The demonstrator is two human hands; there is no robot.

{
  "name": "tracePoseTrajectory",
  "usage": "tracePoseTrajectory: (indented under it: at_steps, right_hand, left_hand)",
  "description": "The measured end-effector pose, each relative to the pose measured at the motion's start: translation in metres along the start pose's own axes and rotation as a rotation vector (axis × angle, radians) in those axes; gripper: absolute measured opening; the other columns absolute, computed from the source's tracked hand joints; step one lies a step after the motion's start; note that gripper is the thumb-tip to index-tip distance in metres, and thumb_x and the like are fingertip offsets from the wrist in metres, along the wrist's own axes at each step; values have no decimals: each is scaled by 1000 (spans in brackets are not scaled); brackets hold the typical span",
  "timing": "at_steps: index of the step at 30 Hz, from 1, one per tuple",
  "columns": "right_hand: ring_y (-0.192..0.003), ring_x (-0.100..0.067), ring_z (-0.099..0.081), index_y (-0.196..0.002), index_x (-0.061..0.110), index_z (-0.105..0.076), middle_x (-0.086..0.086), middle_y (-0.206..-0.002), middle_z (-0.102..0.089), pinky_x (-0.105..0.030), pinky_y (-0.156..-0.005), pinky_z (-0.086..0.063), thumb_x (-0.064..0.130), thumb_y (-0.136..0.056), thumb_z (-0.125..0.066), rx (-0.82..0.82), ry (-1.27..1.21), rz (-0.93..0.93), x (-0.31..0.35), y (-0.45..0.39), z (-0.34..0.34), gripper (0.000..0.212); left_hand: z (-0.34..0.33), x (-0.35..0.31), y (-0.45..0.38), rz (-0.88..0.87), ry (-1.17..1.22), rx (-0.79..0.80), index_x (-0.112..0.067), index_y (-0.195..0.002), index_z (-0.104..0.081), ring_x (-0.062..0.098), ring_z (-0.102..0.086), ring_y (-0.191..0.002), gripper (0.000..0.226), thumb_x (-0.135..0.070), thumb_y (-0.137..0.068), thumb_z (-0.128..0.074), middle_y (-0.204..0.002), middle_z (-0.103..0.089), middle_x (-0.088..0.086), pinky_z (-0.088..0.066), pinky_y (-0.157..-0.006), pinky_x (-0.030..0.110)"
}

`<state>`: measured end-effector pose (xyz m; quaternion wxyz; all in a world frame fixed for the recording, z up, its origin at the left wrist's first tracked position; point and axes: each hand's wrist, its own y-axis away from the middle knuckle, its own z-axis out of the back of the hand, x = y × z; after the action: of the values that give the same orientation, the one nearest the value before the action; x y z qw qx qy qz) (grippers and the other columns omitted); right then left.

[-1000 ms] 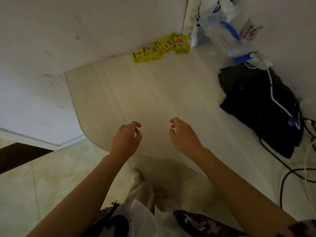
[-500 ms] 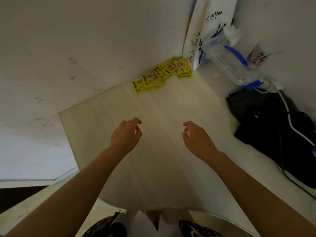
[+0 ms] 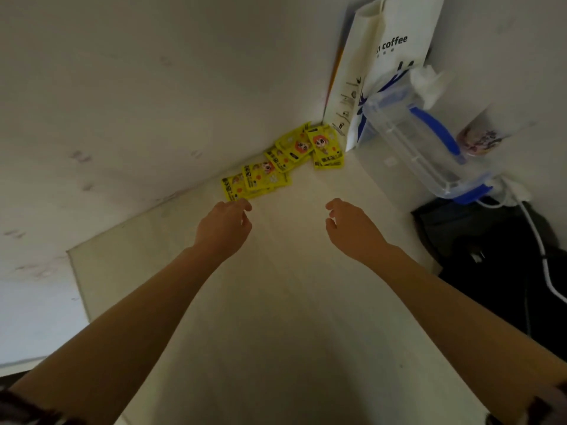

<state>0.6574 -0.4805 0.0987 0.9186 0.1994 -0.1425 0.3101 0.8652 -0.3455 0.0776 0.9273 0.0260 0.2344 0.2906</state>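
Both arms have gone forward since a second ago. My left hand (image 3: pixel 222 228) was well back from the yellow packets (image 3: pixel 276 167) and is now just short of the nearest one. Fingertips are right at its near edge; contact or not, I cannot tell. My right hand (image 3: pixel 352 228) came up too, level with the left, but sits right of the packets and a bit apart from them. Both hands are loosely curled and released, nothing in them.

The packets lie in an overlapping row on the counter (image 3: pixel 276 317), pushed against the wall (image 3: pixel 122 102), with the far end tucked into the corner. My read: the reach is nearly done, pickup is next, and the left hand goes first on the near packet.

Edges and room:
- Behind the packets the wall is flush, so no room to come from the back; fingers have to work from the front or from above.
- Beyond their far end the paper bag (image 3: pixel 392 56) stands close, so it's tight there.
- Right of the packets, the clear box (image 3: pixel 414 142) with blue clips leans near; the black bag (image 3: pixel 491 256) and white cable (image 3: pixel 540 250) are further right and nearer me.
- Left of the packets, the counter's edge is well apart.
- In front of the packets is bare counter, good for sliding them toward me.
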Motion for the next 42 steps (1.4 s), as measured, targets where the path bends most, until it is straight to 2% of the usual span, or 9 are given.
tracePoseTrajectory:
  at_steps: [6,12,15,17,19,25,31,37,42]
  right_hand:
    - [-109,-34,-54,-128,4,-47,-17,-124,-52,-42,-92,-46,16,-95,-45,-20,76,46,-15,-86,11,35]
    - [-112,-40,-52,-131,1,-47,-22,-127,-50,-42,-91,-40,25,-97,-45,-102,149,103,-30,-166,6,41]
    - [-127,-43,-42,-143,16,-38,-22,-143,-39,-51,-99,-42,51,-91,-28,-101,142,105,-35,-194,-6,63]
    - [-135,-44,-31,-146,29,-28,-18,-150,-30,-55,-104,-37,56,-85,-20,-83,162,99,-38,-211,-14,67]
    - [-141,-44,-21,-149,35,-20,-18,-154,-21,-58,-110,-28,56,-88,-25,-47,229,98,-40,-226,-21,64]
    - [-144,-45,-10,-150,37,-12,-13,-158,-14,-62,-111,-23,48,-92,-43,11,267,137,-44,-215,-42,67]
    - [-145,-43,-3,-149,41,-12,-8,-159,-13,-59,-114,-22,36,-95,-46,15,232,113,-40,-156,-47,63]
    - [-141,-39,-22,-145,40,-29,-3,-151,-32,-60,-105,-33,28,-93,-50,-5,257,103,-43,-101,-56,57]
    - [-110,-37,-55,-139,29,-42,-6,-130,-55,-54,-88,-47,20,-89,-57,-164,275,83,-43,-84,-57,53]
  left_hand:
    - [-11,-9,-62,12,-25,13,-15,-120,-58,27,-43,-125,31,-17,-89,-54,-130,-53,6,-44,-93,43]
    - [-28,-10,-107,5,-29,-44,-12,-119,-58,33,-44,-119,34,-16,-86,-56,-129,-52,10,-44,-94,45]
    - [-36,-11,-120,12,-51,-71,-11,-127,-53,33,-41,-124,40,-20,-88,-56,-135,-48,9,-42,-97,46]
    - [-43,-10,-125,14,-62,-76,-13,-133,-49,34,-38,-128,45,-24,-90,-56,-141,-44,9,-39,-101,48]
    - [-49,-6,-129,23,-94,-57,-20,-139,-44,34,-35,-132,48,-29,-92,-53,-147,-38,8,-35,-105,48]
    - [-64,7,-122,7,-172,7,-31,-146,-33,33,-28,-139,56,-30,-93,-51,-157,-24,4,-26,-111,51]
    - [-66,3,-94,4,-129,-9,-24,-139,-45,38,-37,-131,58,-21,-84,-63,-147,-37,10,-32,-107,52]
    - [-70,-5,-59,58,-155,-33,-19,-131,-48,38,-43,-116,59,-19,-75,-68,-124,-46,12,-32,-100,51]
    - [-70,-7,-44,88,-164,-38,-18,-135,-46,39,-40,-111,70,-21,-69,-72,-119,-43,15,-34,-99,48]
